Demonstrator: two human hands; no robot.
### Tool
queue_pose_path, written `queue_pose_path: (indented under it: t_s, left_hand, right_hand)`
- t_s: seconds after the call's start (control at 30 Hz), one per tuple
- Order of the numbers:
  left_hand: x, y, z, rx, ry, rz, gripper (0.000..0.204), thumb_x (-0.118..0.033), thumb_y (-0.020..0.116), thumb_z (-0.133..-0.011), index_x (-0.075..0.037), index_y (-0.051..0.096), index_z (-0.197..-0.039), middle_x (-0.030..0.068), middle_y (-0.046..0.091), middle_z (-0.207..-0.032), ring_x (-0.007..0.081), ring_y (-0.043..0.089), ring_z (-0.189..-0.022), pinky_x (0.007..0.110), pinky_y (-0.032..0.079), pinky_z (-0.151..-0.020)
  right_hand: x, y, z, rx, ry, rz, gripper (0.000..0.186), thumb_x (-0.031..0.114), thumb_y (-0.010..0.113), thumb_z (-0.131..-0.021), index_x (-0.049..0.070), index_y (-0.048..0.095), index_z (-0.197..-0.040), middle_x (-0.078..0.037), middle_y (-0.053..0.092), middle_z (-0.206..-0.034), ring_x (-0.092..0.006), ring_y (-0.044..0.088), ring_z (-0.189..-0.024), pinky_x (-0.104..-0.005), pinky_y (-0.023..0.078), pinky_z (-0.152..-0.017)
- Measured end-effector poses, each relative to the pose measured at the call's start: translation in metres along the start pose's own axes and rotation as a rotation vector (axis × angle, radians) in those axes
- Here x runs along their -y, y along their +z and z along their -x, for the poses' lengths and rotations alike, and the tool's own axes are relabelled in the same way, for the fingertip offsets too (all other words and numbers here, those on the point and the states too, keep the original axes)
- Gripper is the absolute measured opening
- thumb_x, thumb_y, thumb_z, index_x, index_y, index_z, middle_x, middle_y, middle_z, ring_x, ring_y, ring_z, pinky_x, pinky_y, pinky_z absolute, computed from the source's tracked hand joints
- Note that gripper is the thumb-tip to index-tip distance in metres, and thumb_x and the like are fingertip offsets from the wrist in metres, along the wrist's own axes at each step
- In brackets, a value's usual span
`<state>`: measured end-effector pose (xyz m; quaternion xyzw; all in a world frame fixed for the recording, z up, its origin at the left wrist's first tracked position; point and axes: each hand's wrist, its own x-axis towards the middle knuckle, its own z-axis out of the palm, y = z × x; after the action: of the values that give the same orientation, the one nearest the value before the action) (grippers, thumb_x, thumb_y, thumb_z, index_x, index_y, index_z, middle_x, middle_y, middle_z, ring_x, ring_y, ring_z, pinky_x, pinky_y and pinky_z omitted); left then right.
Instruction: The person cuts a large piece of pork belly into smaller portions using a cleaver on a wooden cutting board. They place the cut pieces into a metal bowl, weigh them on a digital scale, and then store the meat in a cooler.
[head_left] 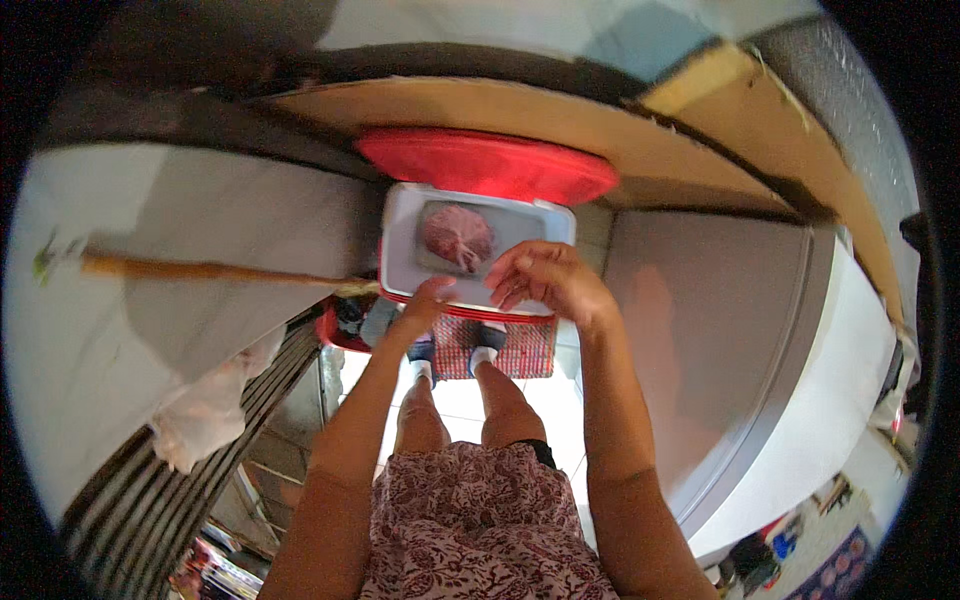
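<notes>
A white-lined box with a red outside (402,215) stands in front of me, its red lid (490,165) tipped back behind it. In it lies a greyish tray or container with a pink-red lump (458,237) that looks like raw meat with pale streaks. My right hand (550,282) hovers over the box's right side, fingers loosely curled and apart, with nothing visible in them. My left hand (428,305) is at the near left rim, a digit stretched toward the inside; its other fingers are mostly hidden. I cannot tell whether it touches the rim.
A grey-and-white cabinet or appliance (710,330) rises at the right. At the left, a wooden stick (200,268) points toward the box beside a pale surface, with a whitish plastic bag (210,410) nearer me. Brown boards (560,130) stand behind the lid. A red woven mat (455,345) lies under my feet.
</notes>
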<state>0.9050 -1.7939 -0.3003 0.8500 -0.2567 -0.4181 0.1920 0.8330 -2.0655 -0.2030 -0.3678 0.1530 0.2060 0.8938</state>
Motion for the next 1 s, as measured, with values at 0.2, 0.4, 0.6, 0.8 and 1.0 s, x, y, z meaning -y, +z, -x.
queue_pose_path:
  t_s: [0.2,0.4,0.6,0.8,1.0]
  left_hand:
    - [-0.070,0.004,0.025,-0.538,0.303,-0.331,0.059,-0.012,0.061,-0.075,-0.008,0.051,-0.133,0.0267,0.044,-0.139,0.0408,0.041,-0.132,0.049,0.036,-0.108]
    - [-0.106,-0.032,0.084,-0.523,0.189,0.072,0.022,-0.012,0.069,-0.064,0.000,0.064,-0.082,0.0188,0.063,-0.089,0.0373,0.065,-0.087,0.046,0.055,-0.074]
    - [-0.011,-0.034,0.225,-0.812,0.134,0.084,0.013,-0.010,0.058,-0.075,-0.002,0.062,-0.085,0.0187,0.063,-0.089,0.0378,0.063,-0.089,0.046,0.052,-0.078]
    - [0.119,0.047,0.440,-1.009,-0.170,0.357,0.014,-0.013,0.053,-0.086,0.000,0.058,-0.084,0.0198,0.059,-0.086,0.0392,0.059,-0.088,0.048,0.047,-0.076]
    - [0.176,0.163,0.643,-1.266,-0.459,0.540,0.009,-0.010,0.060,-0.085,-0.002,0.063,-0.087,0.0191,0.063,-0.087,0.0387,0.061,-0.084,0.045,0.049,-0.074]
  right_hand:
    - [-0.088,-0.073,-0.070,-0.317,0.058,2.010,0.043,0.028,0.060,-0.090,0.005,0.057,-0.126,-0.019,0.060,-0.125,-0.0319,0.053,-0.123,-0.0474,0.037,-0.107]
    - [-0.168,-0.107,0.003,-0.206,0.196,1.308,0.044,0.031,0.049,-0.096,-0.002,0.057,-0.124,-0.023,0.060,-0.122,-0.0357,0.054,-0.116,-0.0439,0.040,-0.100]
    - [-0.218,-0.132,0.080,0.537,0.596,2.231,0.029,0.025,0.052,-0.095,-0.002,0.059,-0.104,-0.012,0.063,-0.096,-0.0261,0.062,-0.083,-0.0425,0.049,-0.069]
    - [-0.283,-0.028,0.078,0.194,0.675,2.008,0.026,0.024,0.058,-0.091,-0.001,0.061,-0.098,-0.011,0.062,-0.088,-0.0255,0.062,-0.078,-0.0415,0.050,-0.066]
    - [-0.355,0.137,0.067,0.213,0.518,2.066,0.023,0.022,0.063,-0.086,0.000,0.063,-0.092,-0.011,0.062,-0.081,-0.0249,0.062,-0.072,-0.0404,0.050,-0.062]
